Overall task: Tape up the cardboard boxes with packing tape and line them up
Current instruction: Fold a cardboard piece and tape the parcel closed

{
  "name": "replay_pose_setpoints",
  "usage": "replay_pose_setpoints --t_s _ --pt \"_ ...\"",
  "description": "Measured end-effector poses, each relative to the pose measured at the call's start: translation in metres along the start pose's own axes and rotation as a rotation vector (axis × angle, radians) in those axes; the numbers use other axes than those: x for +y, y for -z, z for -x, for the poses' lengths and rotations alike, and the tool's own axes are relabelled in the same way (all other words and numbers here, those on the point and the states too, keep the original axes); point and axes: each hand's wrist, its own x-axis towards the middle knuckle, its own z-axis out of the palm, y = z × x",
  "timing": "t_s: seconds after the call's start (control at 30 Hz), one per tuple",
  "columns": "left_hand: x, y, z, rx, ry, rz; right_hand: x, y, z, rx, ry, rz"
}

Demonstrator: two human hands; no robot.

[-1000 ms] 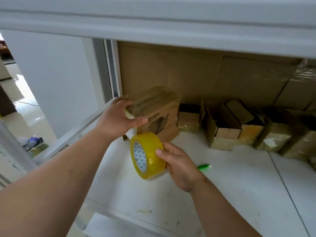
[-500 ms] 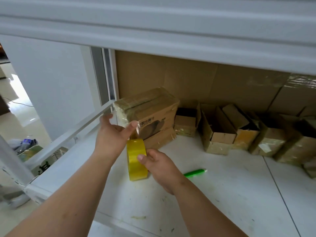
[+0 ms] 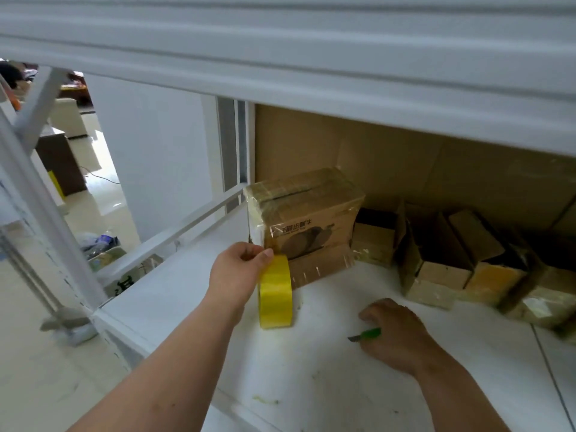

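Observation:
A taped cardboard box with printed lettering stands at the back left of the white shelf. In front of it a yellow roll of packing tape stands on edge. My left hand pinches the top of the roll where a strip of tape runs up to the box. My right hand lies on the shelf to the right, with its fingers curled round a green utility knife whose blade points left.
Several smaller cardboard boxes, some with open flaps, stand in a row along the back to the right. A large cardboard sheet backs the shelf. An upper shelf hangs overhead. The shelf's left edge drops to the floor.
My right hand has let go of the tape roll, moved right and taken hold of the green knife. My left hand has left the box and now holds the roll's top.

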Motion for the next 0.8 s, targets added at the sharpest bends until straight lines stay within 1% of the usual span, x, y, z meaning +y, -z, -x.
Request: replay_pose_setpoints --t_s 0.07,0.1,0.2,0.27,0.37,0.43,0.5,0.6,0.8 --pt "-0.001 -0.001 0.000 -0.003 0.021 0.026 0.015 0.003 0.002 -0.046 0.008 -0.055" --pt "-0.003 -0.001 0.000 -0.007 0.027 0.035 0.021 0.004 0.003 -0.040 0.016 -0.034" --pt "-0.007 -0.001 0.001 -0.021 0.060 0.087 0.023 0.006 0.003 0.072 0.026 0.064" --pt "-0.009 -0.002 0.001 -0.022 0.089 0.129 0.007 0.012 0.003 0.160 0.061 -0.031" --pt "-0.007 -0.005 0.001 -0.012 0.133 0.188 -0.039 0.035 0.004 0.292 0.237 -0.255" --pt "-0.006 -0.006 0.001 -0.009 0.162 0.228 -0.070 0.055 0.004 0.348 0.363 -0.297" --pt "-0.005 -0.006 0.001 -0.002 0.166 0.255 -0.093 0.071 0.002 0.367 0.421 -0.250" --pt "-0.005 -0.006 0.002 0.015 0.162 0.272 -0.112 0.079 -0.005 0.355 0.411 -0.121" --pt "-0.002 -0.007 0.002 0.026 0.147 0.263 -0.126 0.076 -0.018 0.356 0.437 -0.035"
